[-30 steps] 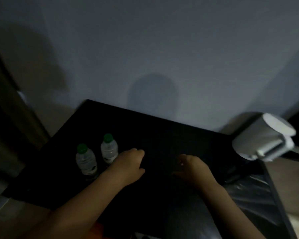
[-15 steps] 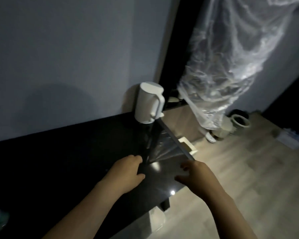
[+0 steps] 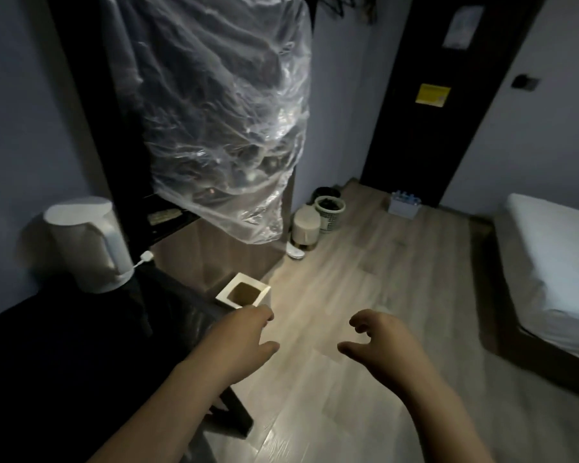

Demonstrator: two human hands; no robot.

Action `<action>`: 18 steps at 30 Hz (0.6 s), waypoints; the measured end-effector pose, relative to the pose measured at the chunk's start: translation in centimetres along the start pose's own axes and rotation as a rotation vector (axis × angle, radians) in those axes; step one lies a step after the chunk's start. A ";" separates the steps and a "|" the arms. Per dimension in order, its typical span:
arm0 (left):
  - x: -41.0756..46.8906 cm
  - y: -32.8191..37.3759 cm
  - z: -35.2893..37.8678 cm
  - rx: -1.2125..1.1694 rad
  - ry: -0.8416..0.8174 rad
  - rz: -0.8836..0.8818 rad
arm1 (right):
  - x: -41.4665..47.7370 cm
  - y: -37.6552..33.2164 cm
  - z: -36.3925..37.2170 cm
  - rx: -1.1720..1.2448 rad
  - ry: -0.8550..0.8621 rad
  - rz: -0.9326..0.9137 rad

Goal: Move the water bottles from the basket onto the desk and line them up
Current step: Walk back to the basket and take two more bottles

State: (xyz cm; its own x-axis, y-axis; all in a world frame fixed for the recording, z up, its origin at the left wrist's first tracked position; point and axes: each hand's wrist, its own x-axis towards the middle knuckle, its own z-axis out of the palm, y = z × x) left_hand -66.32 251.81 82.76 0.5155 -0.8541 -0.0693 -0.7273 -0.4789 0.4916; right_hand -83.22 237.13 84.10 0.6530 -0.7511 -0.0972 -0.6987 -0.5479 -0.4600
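The white basket [image 3: 403,207] stands on the floor by the dark door at the far side of the room, with several bottle tops showing above its rim. The black desk [image 3: 64,345] fills the lower left. My left hand [image 3: 243,339] hovers past the desk's right end, fingers loosely curled, holding nothing. My right hand [image 3: 380,342] hangs over the wooden floor, fingers loosely curled and empty. The bottles on the desk are out of view.
A white kettle [image 3: 87,243] sits on the desk's far right corner. A square white bin [image 3: 243,293] stands beside the desk. Plastic-wrapped clothes [image 3: 221,111] hang above. Two round bins [image 3: 318,218] sit by the wall; a bed [image 3: 552,262] is at right.
My view has swung right, from two bottles standing on the desk to the room's floor and the basket. Both hands left the desk top and now hang over the floor.
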 end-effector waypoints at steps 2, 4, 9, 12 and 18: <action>2.3 2.7 0.9 -0.016 -0.010 0.046 | 0.9 2.4 -1.7 0.001 0.030 0.013; 4.5 5.1 1.5 -0.003 -0.005 0.100 | 1.9 4.5 -3.7 -0.009 0.082 0.016; 10.7 10.5 2.0 0.047 0.008 0.253 | 5.1 8.7 -8.5 -0.048 0.197 0.046; 15.1 13.0 2.3 0.082 -0.021 0.336 | 7.7 10.7 -11.1 -0.067 0.255 0.069; 26.5 16.6 1.6 0.093 0.003 0.451 | 15.7 13.6 -15.5 -0.106 0.370 0.100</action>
State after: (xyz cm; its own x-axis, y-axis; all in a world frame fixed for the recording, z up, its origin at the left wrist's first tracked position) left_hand -65.48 220.93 87.71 0.1393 -0.9808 0.1364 -0.9169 -0.0757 0.3918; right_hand -87.04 212.18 90.03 0.4439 -0.8742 0.1966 -0.7925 -0.4854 -0.3693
